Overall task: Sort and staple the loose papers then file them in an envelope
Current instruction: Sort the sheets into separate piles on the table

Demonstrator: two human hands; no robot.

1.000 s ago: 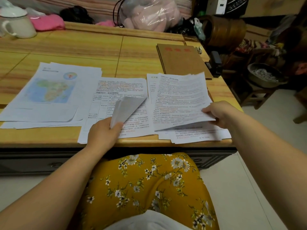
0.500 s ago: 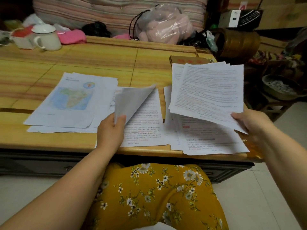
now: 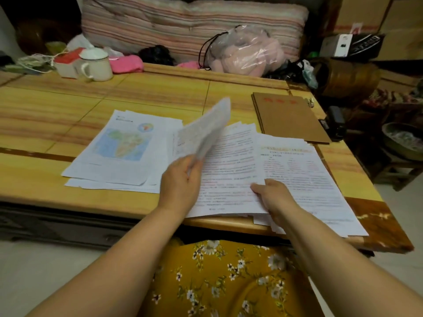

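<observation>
**What Things Are Made Of**

The table [image 3: 68, 120] is wood with a smooth, shiny yellow top. The loose papers [image 3: 297, 179] are thin, matt white paper with print. One map sheet [image 3: 123, 145] has colour ink on it. The envelope [image 3: 290, 117] is brown card, dull and flat. The stapler [image 3: 334, 122] looks like black plastic. The mug [image 3: 97, 65] is white and glossy. The bag [image 3: 242, 51] is clear, crinkly, shiny plastic. The cushion [image 3: 183, 26] is soft striped cloth. The skirt [image 3: 229, 282] is yellow flowery cloth.
</observation>
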